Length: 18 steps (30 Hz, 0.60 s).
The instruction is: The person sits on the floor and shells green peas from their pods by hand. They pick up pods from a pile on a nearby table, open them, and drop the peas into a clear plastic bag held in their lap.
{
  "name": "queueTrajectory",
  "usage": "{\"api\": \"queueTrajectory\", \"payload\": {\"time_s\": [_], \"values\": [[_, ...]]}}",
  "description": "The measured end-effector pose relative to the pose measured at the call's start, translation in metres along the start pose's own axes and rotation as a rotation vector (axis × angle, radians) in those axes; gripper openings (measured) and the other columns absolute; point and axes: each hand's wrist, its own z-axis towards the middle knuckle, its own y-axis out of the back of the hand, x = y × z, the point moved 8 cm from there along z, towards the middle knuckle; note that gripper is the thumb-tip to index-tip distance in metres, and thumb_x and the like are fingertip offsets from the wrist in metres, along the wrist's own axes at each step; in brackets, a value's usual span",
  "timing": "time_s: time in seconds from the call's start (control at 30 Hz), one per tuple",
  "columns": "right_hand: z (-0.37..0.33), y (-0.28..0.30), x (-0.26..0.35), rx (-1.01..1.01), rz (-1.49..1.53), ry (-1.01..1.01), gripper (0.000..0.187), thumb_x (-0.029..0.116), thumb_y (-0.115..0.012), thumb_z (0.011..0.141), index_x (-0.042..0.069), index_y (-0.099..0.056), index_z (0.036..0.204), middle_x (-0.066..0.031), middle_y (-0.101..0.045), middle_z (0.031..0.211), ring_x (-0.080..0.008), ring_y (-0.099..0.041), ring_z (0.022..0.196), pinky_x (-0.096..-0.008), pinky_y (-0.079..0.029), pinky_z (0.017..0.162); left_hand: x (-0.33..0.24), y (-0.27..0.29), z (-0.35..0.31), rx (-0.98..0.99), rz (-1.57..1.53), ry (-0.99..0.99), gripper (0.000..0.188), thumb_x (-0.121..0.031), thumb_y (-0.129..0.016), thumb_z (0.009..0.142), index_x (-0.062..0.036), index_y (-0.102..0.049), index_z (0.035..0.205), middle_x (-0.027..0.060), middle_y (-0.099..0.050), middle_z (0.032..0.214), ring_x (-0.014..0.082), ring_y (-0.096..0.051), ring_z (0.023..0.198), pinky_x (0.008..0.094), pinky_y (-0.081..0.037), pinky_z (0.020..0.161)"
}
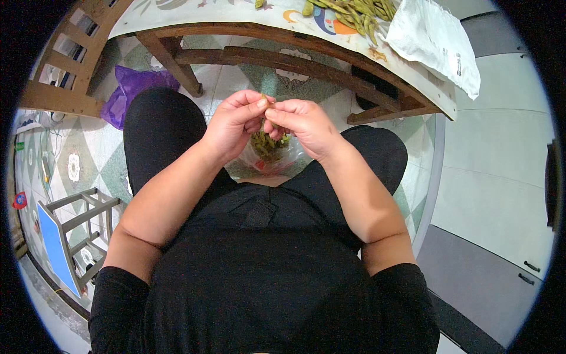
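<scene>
Pinching a mostly hidden pod [264, 97], of unclear axis, between left hand [237, 121] and right hand [305, 125], above the clear bag [296, 158].

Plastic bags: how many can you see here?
3: a purple bag on the floor at left, a white bag on the table, and a clear bag with green pods below the left hand and right hand. Others may be hidden.
</scene>
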Motion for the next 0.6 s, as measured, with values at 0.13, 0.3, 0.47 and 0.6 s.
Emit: {"api": "queueTrajectory", "payload": {"time_s": [0.13, 0.3, 0.47, 0.6], "values": [[0.002, -0.002, -0.004, -0.014, 0.061, -0.003, 0.022, 0.02, -0.051, 0.082, 0.003, -0.058, 0.07, -0.0024, -0.057, 0.067, -0.0087, -0.05, 0.06, -0.0215, -0.041, 0.059, -0.002, 0.004, 0.001, -0.066, 0.03, -0.028, 0.011, -0.016, -0.055, 0.079, -0.0049, -0.054, 0.082, 0.0049, -0.058, 0.075, 0.0123, -0.053, 0.058, 0.0229, -0.041, 0.054], [0.004, 0.0, -0.005, -0.07, 0.095, 0.004, 0.022, 0.023, -0.048, 0.084, 0.003, -0.056, 0.076, -0.0034, -0.056, 0.069, -0.0093, -0.05, 0.06, -0.021, -0.04, 0.059, -0.009, -0.008, 0.001, -0.052, 0.072, -0.067, 0.011, -0.016, -0.053, 0.08, -0.0049, -0.052, 0.077, 0.0057, -0.057, 0.07, 0.0112, -0.05, 0.052, 0.0218, -0.037, 0.049], [0.008, 0.001, -0.003, -0.062, 0.129, 0.063, 0.026, 0.024, -0.045, 0.086, 0.004, -0.054, 0.072, -0.0023, -0.054, 0.063, -0.0091, -0.046, 0.056, -0.0219, -0.039, 0.054, 0.0, -0.006, 0.003, -0.026, -0.152, 0.058, 0.007, -0.012, -0.052, 0.08, -0.0048, -0.051, 0.079, 0.0041, -0.053, 0.064, 0.0071, -0.04, 0.048, 0.0195, -0.027, 0.044], [0.009, 0.003, -0.001, -0.138, 0.099, 0.11, 0.026, 0.023, -0.043, 0.086, 0.005, -0.053, 0.072, -0.0005, -0.051, 0.062, -0.0086, -0.045, 0.055, -0.0211, -0.037, 0.053, 0.012, -0.003, 0.006, 0.054, -0.437, 0.126, 0.006, -0.013, -0.051, 0.08, -0.0071, -0.051, 0.081, -0.0001, -0.047, 0.064, 0.006, -0.033, 0.048, 0.0189, -0.027, 0.045]]}}
